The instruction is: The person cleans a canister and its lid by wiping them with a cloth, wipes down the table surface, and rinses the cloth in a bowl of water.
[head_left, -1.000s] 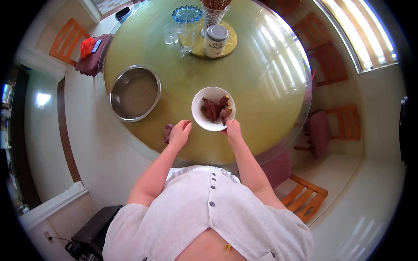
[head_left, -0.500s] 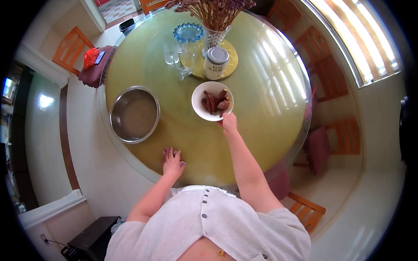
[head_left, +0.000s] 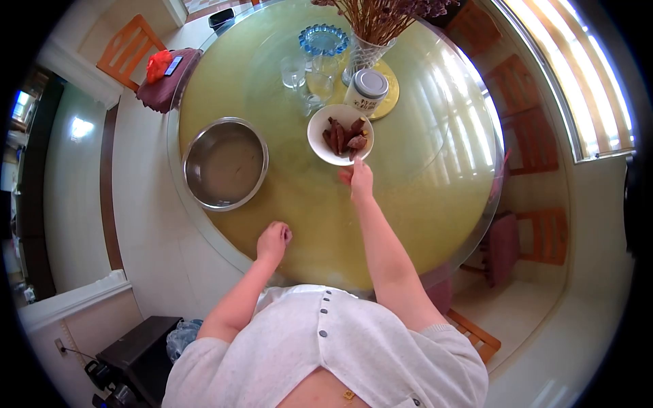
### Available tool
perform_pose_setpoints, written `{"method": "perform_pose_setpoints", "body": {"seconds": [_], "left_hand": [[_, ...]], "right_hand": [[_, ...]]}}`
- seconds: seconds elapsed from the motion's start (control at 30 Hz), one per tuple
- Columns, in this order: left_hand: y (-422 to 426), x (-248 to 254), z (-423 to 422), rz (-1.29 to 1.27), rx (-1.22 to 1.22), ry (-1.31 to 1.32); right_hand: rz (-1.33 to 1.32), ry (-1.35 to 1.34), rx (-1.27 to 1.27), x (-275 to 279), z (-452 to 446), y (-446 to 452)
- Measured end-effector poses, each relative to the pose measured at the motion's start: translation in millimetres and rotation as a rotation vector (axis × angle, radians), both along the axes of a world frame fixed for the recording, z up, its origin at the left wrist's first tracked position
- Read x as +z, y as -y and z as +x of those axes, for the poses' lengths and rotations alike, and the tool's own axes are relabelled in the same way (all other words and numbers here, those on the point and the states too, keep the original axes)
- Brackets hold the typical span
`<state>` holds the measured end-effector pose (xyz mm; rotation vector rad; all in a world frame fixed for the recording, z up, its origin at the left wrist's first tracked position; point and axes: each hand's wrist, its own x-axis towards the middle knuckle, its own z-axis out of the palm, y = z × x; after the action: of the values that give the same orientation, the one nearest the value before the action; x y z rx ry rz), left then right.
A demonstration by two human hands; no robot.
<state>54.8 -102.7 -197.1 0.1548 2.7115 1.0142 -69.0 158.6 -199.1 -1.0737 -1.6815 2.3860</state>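
Observation:
A white bowl (head_left: pixel 315 145) of several reddish-brown sweet potatoes (head_left: pixel 345 136) stands on the round table. At its near rim is my right hand (head_left: pixel 360 180), one fingertip at the rim and the thumb apart from it, so the hand looks open and no longer wrapped on the bowl. My left hand (head_left: pixel 273 243) is curled closed above the table's near edge. A small purplish bit shows at its fingers; what it is I cannot make out. Left of the hands sits a metal basin (head_left: pixel 226 164) with cloudy water in it.
Behind the bowl stand a lidded jar (head_left: pixel 367 90), clear glass cups (head_left: pixel 318 87), a blue glass dish (head_left: pixel 324 41) and a vase of dried flowers (head_left: pixel 367 54). Chairs (head_left: pixel 520 129) line the right side. A chair (head_left: pixel 132 51) at the left holds a red bag (head_left: pixel 158 64) and a phone (head_left: pixel 174 66).
The bowl has shifted slightly away towards the jar, and my right hand's grip on it has loosened. My left hand has gone from lying on a purplish thing to curled. The view has shifted.

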Motion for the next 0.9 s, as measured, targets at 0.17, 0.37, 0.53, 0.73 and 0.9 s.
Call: {"method": "perform_pose_setpoints", "body": {"seconds": [0.17,0.37,0.53,0.73,0.9], "left_hand": [[-24,-10,-14,0.473,0.3,0.176],[-54,-10,-6,0.804,0.3,0.292],[-52,-1,0,0.913,0.209,0.371],[-36,-3,1,0.691,0.232,0.299],[-16,25,-6,0.632,0.311,0.261]], "right_hand": [[0.018,0.145,0.619,-20,101,51],[-0.316,0.048,0.522,9,147,69],[-0.084,0.02,0.494,12,152,54],[0.025,-0.003,0.457,-1,140,65],[-0.021,-0.008,0.391,15,134,85]]}}
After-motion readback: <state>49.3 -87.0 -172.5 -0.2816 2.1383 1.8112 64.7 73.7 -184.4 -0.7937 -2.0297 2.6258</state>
